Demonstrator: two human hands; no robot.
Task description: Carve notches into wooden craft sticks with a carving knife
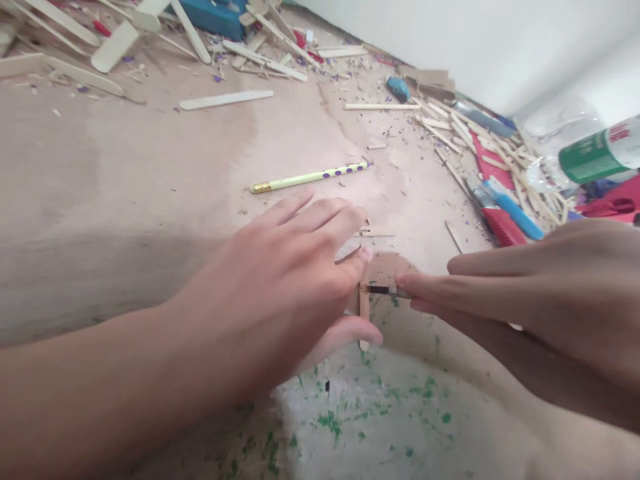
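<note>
My left hand (305, 267) lies across the work surface, its thumb and fingertips pressing a wooden craft stick (365, 313) down. The stick points toward me, and part of it is hidden under the fingers. From the right, my right hand (530, 287) grips a slim tool that looks like a craft knife (385, 290). Its dark tip meets the stick's side between my left thumb and index finger, while most of the handle is covered by my hand. Just beyond my left fingers rests a pale green pencil (310, 178) with purple spots.
Loose craft sticks (227, 100) and shavings are strewn along the back. At the right lie a heap of thin wood strips (465, 127), a blue-handled tool (515, 210) and a clear plastic bottle (590, 157) with a green label. A white wall (450, 33) rises behind.
</note>
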